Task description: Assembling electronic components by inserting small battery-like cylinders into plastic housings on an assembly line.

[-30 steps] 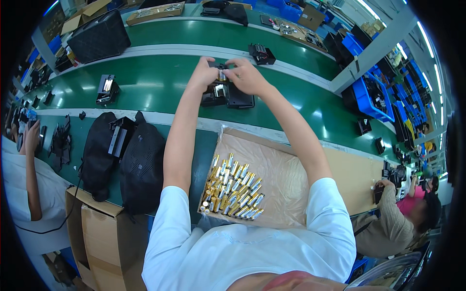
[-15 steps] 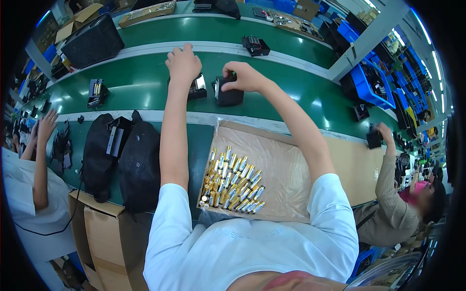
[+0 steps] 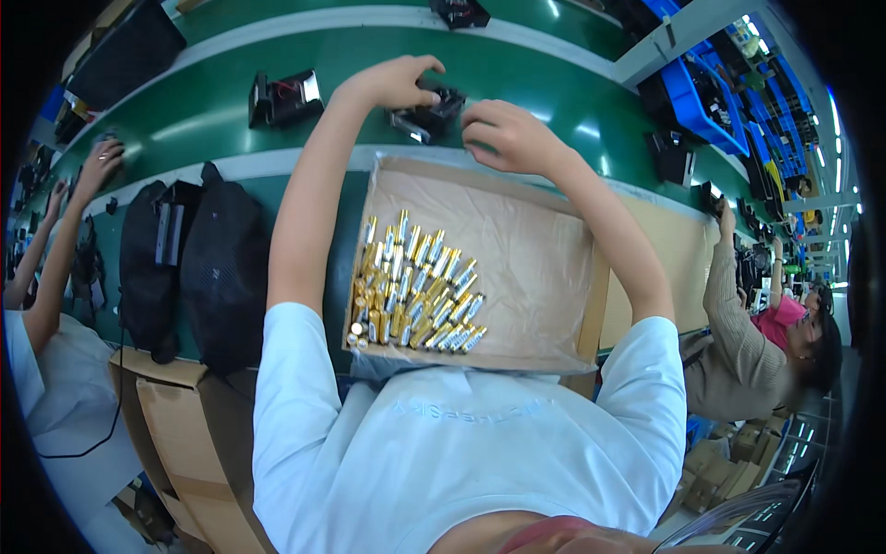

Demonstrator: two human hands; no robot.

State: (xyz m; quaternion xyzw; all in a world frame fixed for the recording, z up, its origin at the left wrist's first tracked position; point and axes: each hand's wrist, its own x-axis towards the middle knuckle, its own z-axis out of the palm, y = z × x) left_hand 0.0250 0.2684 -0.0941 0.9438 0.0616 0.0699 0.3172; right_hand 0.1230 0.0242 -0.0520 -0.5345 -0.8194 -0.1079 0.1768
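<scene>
Risk first. Your left hand is curled over the top of the small black plastic device on the green conveyor belt, but your right hand sits just beside it, fingers bunched together and apparently pinching nothing large; whether something small is between the fingertips, you cannot tell from here. One-handed, at full reach, the hold looks weak: if the belt is moving it could drag the device out from under your palm, or twist it so the open side turns away.

Second risk: the shallow brown cardboard tray lies directly under both forearms, with the heap of gold and silver cylindrical batteries packed in its near-left corner. Drop an elbow and you may sweep them loose or tip the tray off the bench edge.

Third: a second black device rests on the belt to the left, well apart. The black fabric bags lie near your left arm.

Pose. Both arms are stretched far forward, nearly straight, elbows over the tray. Left wrist bent down, fingers clamped on the device's far edge. Right wrist level, hand closed, knuckles up, near the tray's far rim.
</scene>
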